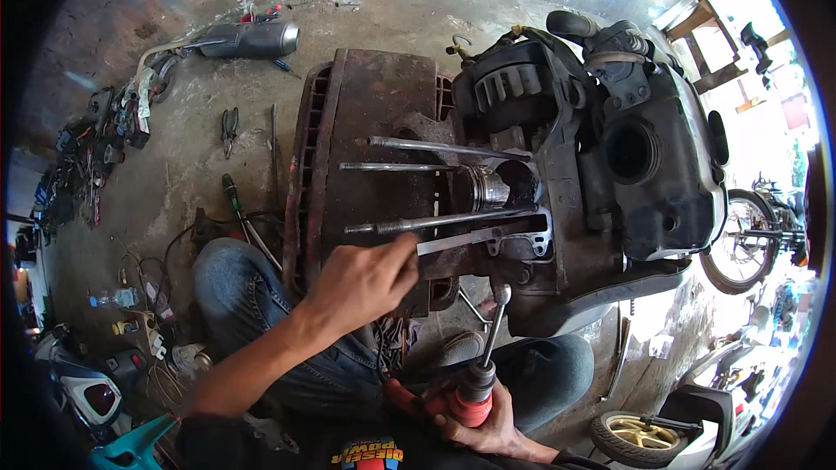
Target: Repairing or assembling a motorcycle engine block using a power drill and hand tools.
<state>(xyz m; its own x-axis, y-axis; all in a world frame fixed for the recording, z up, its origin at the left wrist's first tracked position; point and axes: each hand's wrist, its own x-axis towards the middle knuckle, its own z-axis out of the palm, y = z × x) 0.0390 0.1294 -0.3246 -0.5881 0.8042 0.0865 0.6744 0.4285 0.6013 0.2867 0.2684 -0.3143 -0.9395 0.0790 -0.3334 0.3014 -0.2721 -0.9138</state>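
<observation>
My left grip is clamped on a flat blade. The blade's far end is right by the bright metal face of the engine, but I can't tell if they touch. My right grip is wrapped around a red drill, low down between my knees. A long shaft sticks up from it, and its round tip is near the engine's lower edge. The engine sits in front of me, next to a worn brown crate. The piston pokes out bare, and I see three long rods reaching over the crate. So I'd say the opening-up part is done. Nothing covers the piston, so closing up looks left. The face looks bright, but I can't tell if it is all finished.
</observation>
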